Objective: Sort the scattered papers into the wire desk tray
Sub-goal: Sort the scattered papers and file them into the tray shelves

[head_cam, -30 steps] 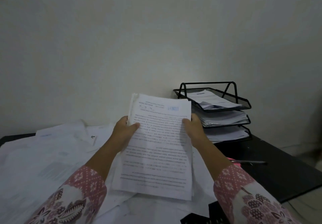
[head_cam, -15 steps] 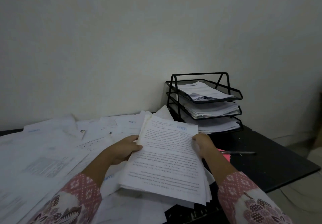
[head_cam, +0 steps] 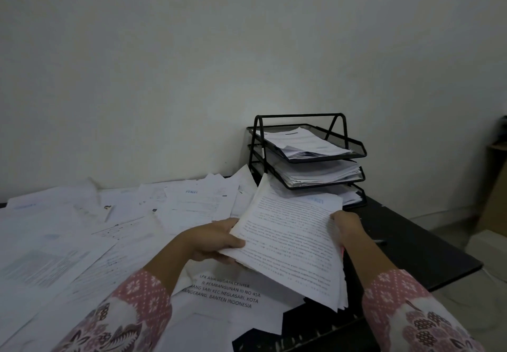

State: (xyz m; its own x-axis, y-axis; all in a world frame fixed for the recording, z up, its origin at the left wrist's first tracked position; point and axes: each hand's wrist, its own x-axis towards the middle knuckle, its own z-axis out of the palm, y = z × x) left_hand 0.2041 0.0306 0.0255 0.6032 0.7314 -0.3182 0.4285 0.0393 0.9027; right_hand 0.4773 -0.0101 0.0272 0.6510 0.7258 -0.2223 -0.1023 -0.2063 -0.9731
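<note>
I hold a stack of printed papers (head_cam: 293,239) low over the desk, tilted with its far end toward the tray. My left hand (head_cam: 214,239) grips its left edge, thumb on top. My right hand (head_cam: 346,227) grips the right edge. The black three-tier wire desk tray (head_cam: 348,143) stands against the wall at the back right, each tier holding papers. Many scattered white papers (head_cam: 96,231) cover the left and middle of the dark desk. A sheet with a printed address (head_cam: 227,294) lies under the held stack.
A pen (head_cam: 380,241) lies on the bare black desk surface (head_cam: 428,255) right of my right hand. The desk's right edge drops to the floor, where a white box (head_cam: 485,244) and a wooden piece of furniture (head_cam: 498,187) stand. A pale wall runs behind.
The stack has come down from upright in front of me to low over the desk and shifted right toward the tray. Both hands kept their grip.
</note>
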